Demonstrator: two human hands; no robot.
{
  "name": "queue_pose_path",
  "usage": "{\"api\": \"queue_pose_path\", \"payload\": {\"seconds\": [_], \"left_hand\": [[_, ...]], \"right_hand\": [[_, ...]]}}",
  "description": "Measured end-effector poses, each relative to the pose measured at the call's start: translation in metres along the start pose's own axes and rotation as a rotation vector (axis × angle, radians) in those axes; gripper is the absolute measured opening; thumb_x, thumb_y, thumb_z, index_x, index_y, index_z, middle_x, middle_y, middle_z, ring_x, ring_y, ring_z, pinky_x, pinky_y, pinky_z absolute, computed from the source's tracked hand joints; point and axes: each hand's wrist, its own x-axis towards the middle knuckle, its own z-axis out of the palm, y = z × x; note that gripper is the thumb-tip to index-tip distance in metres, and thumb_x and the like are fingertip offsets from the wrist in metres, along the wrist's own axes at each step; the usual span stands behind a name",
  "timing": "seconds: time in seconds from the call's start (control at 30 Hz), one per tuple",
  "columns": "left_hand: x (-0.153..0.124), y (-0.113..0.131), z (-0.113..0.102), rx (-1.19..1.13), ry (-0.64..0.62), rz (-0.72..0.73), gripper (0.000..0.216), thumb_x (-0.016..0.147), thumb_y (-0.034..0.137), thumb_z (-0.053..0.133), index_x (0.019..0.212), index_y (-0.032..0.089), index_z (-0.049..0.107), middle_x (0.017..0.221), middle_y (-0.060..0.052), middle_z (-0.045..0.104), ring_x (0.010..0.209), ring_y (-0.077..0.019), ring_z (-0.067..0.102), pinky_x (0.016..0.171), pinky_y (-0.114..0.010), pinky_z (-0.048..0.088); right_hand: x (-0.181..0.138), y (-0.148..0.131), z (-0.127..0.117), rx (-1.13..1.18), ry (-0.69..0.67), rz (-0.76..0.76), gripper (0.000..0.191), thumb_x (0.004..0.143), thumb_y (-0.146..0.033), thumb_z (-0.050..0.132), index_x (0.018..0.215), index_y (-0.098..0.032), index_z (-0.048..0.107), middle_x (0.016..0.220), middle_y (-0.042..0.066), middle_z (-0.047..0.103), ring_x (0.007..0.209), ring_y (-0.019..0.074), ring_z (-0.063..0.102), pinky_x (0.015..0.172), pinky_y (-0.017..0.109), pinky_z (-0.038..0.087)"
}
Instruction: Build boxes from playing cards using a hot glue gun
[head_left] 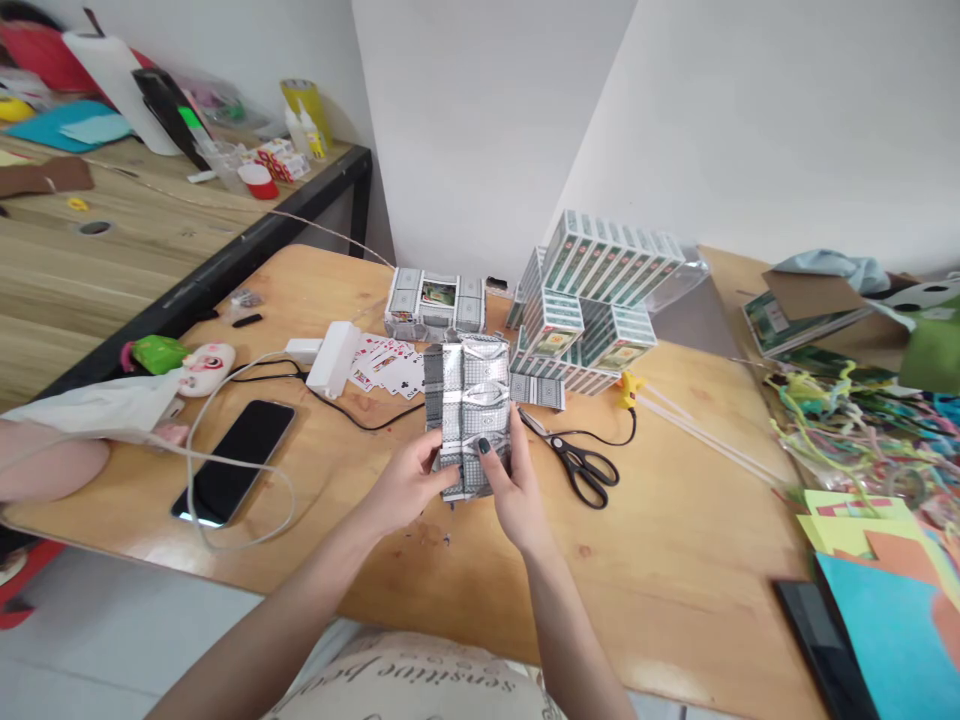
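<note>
Both my hands grip a silvery grey structure made of patterned playing cards (474, 410), held above the table. My left hand (409, 480) closes on its lower left edge. On the other side, my right hand (517, 490) has its thumb on the front face and its fingers along the right edge. Black-handled scissors (581, 462) lie just right of my right hand. Behind my left hand, loose playing cards (390, 365) lie face up. Farther back stands another card-built box (435, 302), with a green picture in its middle.
Stacked card boxes (607, 265) rise at the back right, beside a yellow glue gun (628, 390). A phone (234, 462) with a looping white cable and a white power strip (333, 360) lie left. Coloured paper (885, 590) and tangled yarn (862, 430) cover the right side.
</note>
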Motion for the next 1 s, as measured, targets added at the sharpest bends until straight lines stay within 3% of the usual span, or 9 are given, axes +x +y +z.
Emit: {"api": "queue_pose_path", "payload": {"seconds": [0.43,0.6,1.0], "left_hand": [[0.0011,-0.0076,-0.0014,0.026,0.055,-0.012,0.032,0.071,0.022,0.068,0.103,0.015,0.065,0.097,-0.006,0.069,0.09,-0.0207,0.061,0.084,-0.032,0.047],[0.0005,-0.0084,-0.0003,0.038,0.091,-0.025,0.031,0.07,0.024,0.068,0.099,0.014,0.066,0.096,-0.006,0.069,0.089,-0.0215,0.061,0.08,-0.032,0.047],[0.0026,-0.0075,-0.0013,0.039,0.073,-0.072,0.027,0.069,0.022,0.068,0.095,0.013,0.067,0.09,-0.006,0.069,0.083,-0.0212,0.062,0.078,-0.033,0.048]], "right_hand": [[-0.0015,-0.002,0.0,-0.003,-0.023,0.049,0.069,0.086,-0.045,0.05,0.146,-0.029,0.018,0.152,-0.002,0.023,0.139,0.0185,0.021,0.114,0.041,0.02],[-0.0012,-0.0023,-0.0006,0.019,-0.011,0.052,0.068,0.085,-0.045,0.052,0.145,-0.03,0.022,0.15,-0.002,0.029,0.139,0.0191,0.024,0.114,0.042,0.021],[-0.0009,-0.0023,0.0013,0.016,-0.01,0.045,0.065,0.087,-0.041,0.05,0.145,-0.028,0.023,0.149,-0.001,0.03,0.137,0.0189,0.027,0.113,0.04,0.023]]}}
